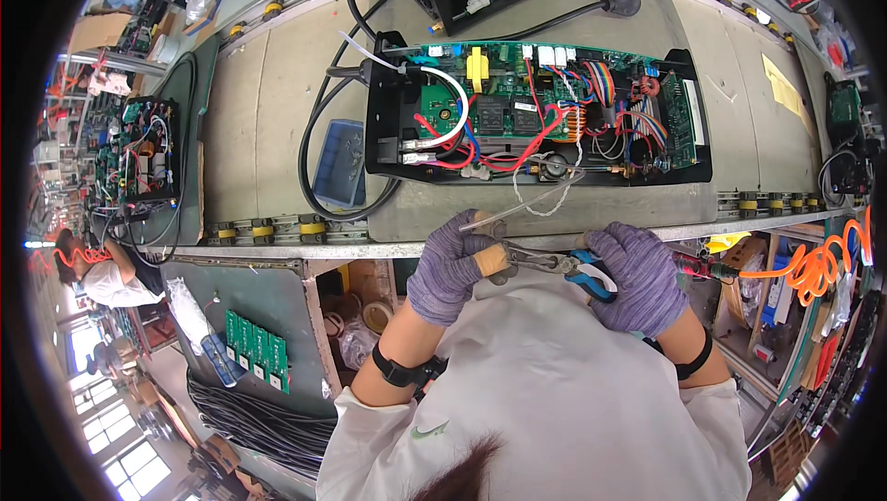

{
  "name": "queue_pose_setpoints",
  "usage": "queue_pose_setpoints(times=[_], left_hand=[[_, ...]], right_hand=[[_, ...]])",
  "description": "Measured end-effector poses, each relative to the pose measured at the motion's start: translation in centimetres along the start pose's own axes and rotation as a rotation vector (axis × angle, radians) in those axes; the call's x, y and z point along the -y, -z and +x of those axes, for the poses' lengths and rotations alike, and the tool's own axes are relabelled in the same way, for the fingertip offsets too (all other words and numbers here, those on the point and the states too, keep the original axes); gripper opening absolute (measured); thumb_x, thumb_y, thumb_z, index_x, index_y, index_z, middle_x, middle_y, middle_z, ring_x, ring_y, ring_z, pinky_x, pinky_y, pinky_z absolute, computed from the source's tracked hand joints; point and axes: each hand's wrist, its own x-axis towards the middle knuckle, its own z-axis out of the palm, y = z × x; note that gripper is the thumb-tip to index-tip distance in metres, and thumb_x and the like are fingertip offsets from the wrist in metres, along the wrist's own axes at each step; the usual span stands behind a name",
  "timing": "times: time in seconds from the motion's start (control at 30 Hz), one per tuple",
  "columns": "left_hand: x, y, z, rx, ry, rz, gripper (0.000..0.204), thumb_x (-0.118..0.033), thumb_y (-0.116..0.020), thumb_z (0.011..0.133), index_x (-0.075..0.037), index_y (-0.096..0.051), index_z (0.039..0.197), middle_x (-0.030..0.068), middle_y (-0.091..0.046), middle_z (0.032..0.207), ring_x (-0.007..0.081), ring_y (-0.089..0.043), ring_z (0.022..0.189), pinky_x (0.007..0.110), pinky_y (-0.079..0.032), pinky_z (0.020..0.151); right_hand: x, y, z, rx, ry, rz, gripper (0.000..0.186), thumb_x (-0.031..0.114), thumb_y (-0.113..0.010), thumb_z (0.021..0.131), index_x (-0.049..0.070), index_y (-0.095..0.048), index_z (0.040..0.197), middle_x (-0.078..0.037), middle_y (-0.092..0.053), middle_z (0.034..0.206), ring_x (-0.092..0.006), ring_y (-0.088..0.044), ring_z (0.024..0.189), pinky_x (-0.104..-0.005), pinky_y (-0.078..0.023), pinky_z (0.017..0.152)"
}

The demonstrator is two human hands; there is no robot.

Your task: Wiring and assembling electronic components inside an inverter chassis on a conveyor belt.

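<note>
My left hand [448, 274], in a purple glove with tan-wrapped fingertips, is closed at the jaws of a pair of pliers [547, 259]; what it pinches is too small to make out. The pliers' blue handles are gripped in my right hand [637, 274], also gloved. Above my hands, an open black chassis [377, 108] holds a green circuit board [434, 99] with red, white and rainbow wires. A thin translucent tube [522, 201] slants down from it toward my left hand, and a twisted white wire [540, 213] hangs over its front edge.
The chassis sits on a grey pallet [651, 201] on a roller conveyor, beside a blue parts box [337, 164] and black cables. Other electronic units [134, 150] stand around. A lower shelf [199, 274] holds small green boards. A coiled orange hose [808, 270] hangs right; a co-worker [115, 288] is at left.
</note>
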Motion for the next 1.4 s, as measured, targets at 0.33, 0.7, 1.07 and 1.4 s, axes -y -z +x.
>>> queue_pose_setpoints(times=[0.33, 0.7, 1.07, 1.4], left_hand=[[0.6, 0.7, 0.6, 0.104, 0.088, -0.171, 0.027, -0.007, -0.070, 0.079, -0.003, -0.055, 0.101, 0.0074, -0.061, 0.081, 0.0185, -0.065, 0.070, 0.028, -0.053, 0.058], [-0.3, -0.5, 0.3, -0.009, 0.093, -0.033, 0.028, -0.009, -0.075, 0.075, -0.002, -0.057, 0.095, 0.0049, -0.057, 0.071, 0.0167, -0.053, 0.060, 0.031, -0.046, 0.057], [0.6, 0.7, 0.5, 0.054, 0.085, -0.110, 0.029, -0.006, -0.073, 0.077, -0.002, -0.056, 0.099, 0.0060, -0.058, 0.076, 0.0179, -0.059, 0.066, 0.030, -0.049, 0.058], [1.1, 0.7, 0.7, 0.039, 0.101, -0.155, 0.033, -0.009, -0.070, 0.080, -0.001, -0.054, 0.108, 0.0102, -0.061, 0.092, 0.0221, -0.065, 0.076, 0.032, -0.054, 0.066]], right_hand=[[0.8, 0.8, 0.4, 0.077, -0.033, -0.084, 0.059, 0.022, -0.074, 0.059, 0.005, -0.060, 0.113, -0.020, -0.059, 0.102, -0.0348, -0.059, 0.088, -0.0437, -0.047, 0.080], [0.2, -0.2, 0.2, 0.139, -0.091, -0.050, 0.056, 0.022, -0.071, 0.064, 0.005, -0.059, 0.116, -0.025, -0.061, 0.108, -0.0373, -0.063, 0.089, -0.0442, -0.052, 0.077], [1.0, 0.2, 0.4, 0.193, -0.147, -0.046, 0.052, 0.020, -0.071, 0.064, 0.006, -0.060, 0.113, -0.022, -0.061, 0.101, -0.0342, -0.064, 0.082, -0.0414, -0.052, 0.070], [-0.2, -1.4, -0.1, 0.133, -0.147, 0.047, 0.057, 0.019, -0.072, 0.059, 0.004, -0.059, 0.113, -0.018, -0.062, 0.093, -0.0327, -0.064, 0.080, -0.0405, -0.052, 0.068]])
